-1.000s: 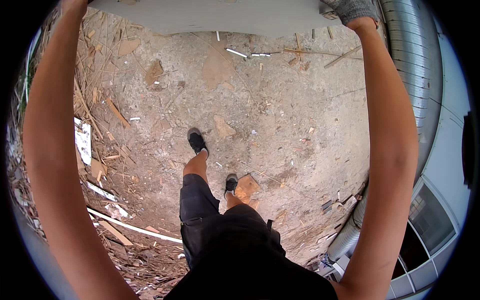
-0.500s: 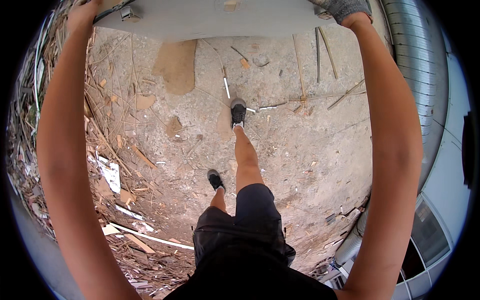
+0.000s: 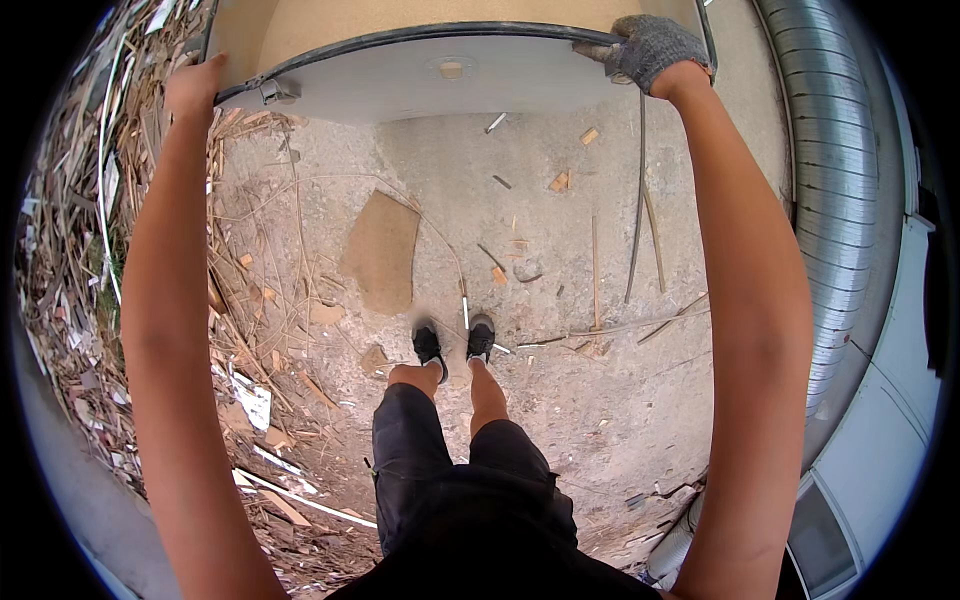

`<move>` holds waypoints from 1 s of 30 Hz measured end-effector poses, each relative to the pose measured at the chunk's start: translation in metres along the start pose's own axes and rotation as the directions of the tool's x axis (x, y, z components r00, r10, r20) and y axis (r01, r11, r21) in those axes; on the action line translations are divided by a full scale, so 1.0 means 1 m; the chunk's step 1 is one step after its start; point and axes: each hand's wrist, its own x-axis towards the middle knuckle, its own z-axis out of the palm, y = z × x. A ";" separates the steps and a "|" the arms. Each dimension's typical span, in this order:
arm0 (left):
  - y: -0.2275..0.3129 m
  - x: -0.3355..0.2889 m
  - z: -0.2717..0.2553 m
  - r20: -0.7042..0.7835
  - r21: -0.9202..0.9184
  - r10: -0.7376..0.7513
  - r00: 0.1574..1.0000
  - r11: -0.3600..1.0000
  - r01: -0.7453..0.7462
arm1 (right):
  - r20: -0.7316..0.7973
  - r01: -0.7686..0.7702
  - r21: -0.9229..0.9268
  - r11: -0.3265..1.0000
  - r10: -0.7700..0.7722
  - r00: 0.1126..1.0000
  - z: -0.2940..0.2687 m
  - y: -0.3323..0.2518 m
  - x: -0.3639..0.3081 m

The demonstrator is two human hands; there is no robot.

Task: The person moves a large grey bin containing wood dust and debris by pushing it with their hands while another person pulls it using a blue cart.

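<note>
Ahead of me, at the top of the view, stands a large open-topped bin (image 3: 400,95) with a grey side, a black rim and a tan inside. My left hand (image 3: 196,86) is closed at the rim's left corner; its fingers are partly hidden. On the right my right hand (image 3: 655,52), in a grey knit glove, grips the black rim, fingers wrapped over it. Both arms are stretched far forward. A metal bracket (image 3: 279,92) sits on the grey side near my left hand. Most of the bin lies beyond the top edge.
Scrap wood strips (image 3: 75,260) are heaped along the left. A flat brown board piece (image 3: 383,252) lies on the dirty concrete floor ahead of my feet. Thin rods (image 3: 637,200) and small wood bits are scattered there. A silver ribbed duct (image 3: 830,180) runs along the right.
I have stepped forward, and my feet are now nearly side by side. More of the bin shows, with its rim and tan inside; the floor litter has shifted toward me.
</note>
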 end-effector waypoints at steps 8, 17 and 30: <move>0.104 0.166 0.025 0.028 -0.050 -0.046 0.999 0.998 0.048 | 0.092 -0.019 0.085 0.996 0.011 0.996 -0.074 0.009 0.200; 0.228 0.345 0.052 0.102 -0.092 -0.121 0.987 0.987 0.131 | 0.123 0.006 0.028 1.000 -0.009 0.992 -0.153 0.019 0.408; 0.360 0.641 0.108 0.075 -0.071 -0.116 0.990 0.990 0.121 | 0.130 0.077 0.051 0.996 -0.083 0.988 -0.265 0.050 0.736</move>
